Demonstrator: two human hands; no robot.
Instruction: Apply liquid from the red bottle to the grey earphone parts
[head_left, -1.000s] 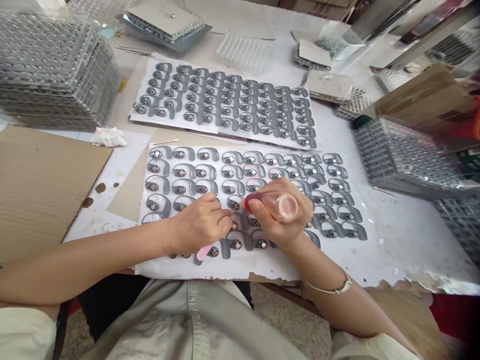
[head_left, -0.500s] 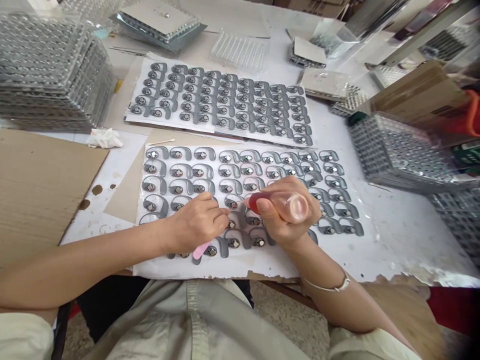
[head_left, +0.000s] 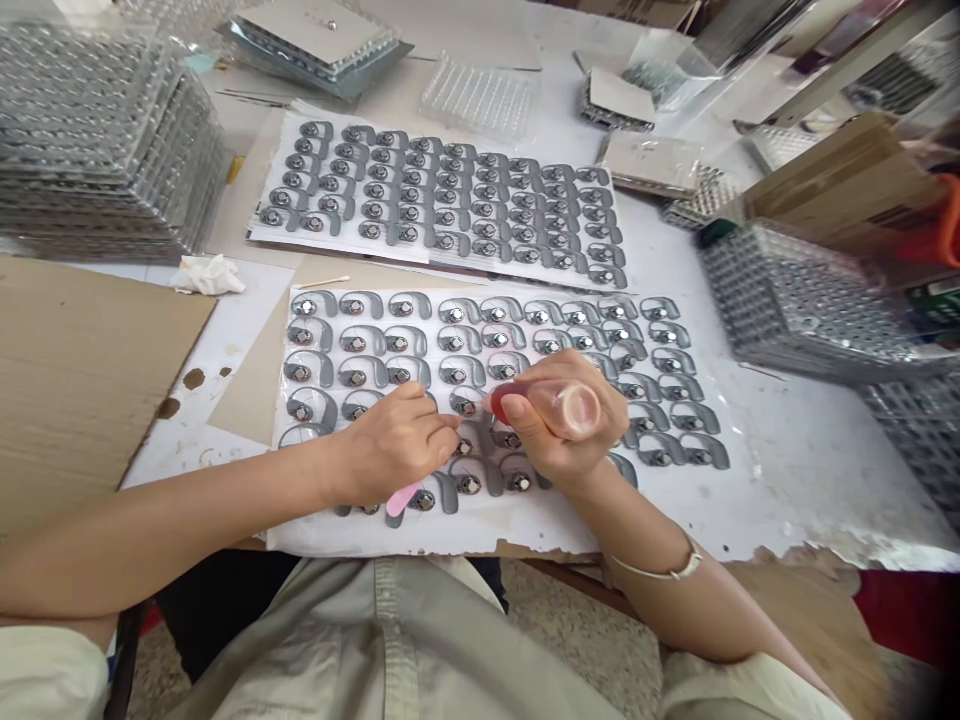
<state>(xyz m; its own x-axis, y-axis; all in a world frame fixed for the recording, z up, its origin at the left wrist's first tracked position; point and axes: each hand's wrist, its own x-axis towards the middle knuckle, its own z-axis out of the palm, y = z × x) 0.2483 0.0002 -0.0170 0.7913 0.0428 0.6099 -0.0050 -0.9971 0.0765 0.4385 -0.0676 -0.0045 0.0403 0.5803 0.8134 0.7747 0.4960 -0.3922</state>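
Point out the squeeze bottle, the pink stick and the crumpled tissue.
Clear squeeze bottle (head_left: 581,408): head view, on its round clear end.
Pink stick (head_left: 403,499): head view, on its exposed end.
Crumpled tissue (head_left: 208,275): head view, on its middle.

Neat rows of grey hook-shaped pieces (head_left: 375,303) cover the white sheet (head_left: 502,530), and each one's got a shiny silver centre (head_left: 351,307). Love the pop of colour from the pink stick (head_left: 401,499) and the clear bottle (head_left: 559,408) with its red tip.
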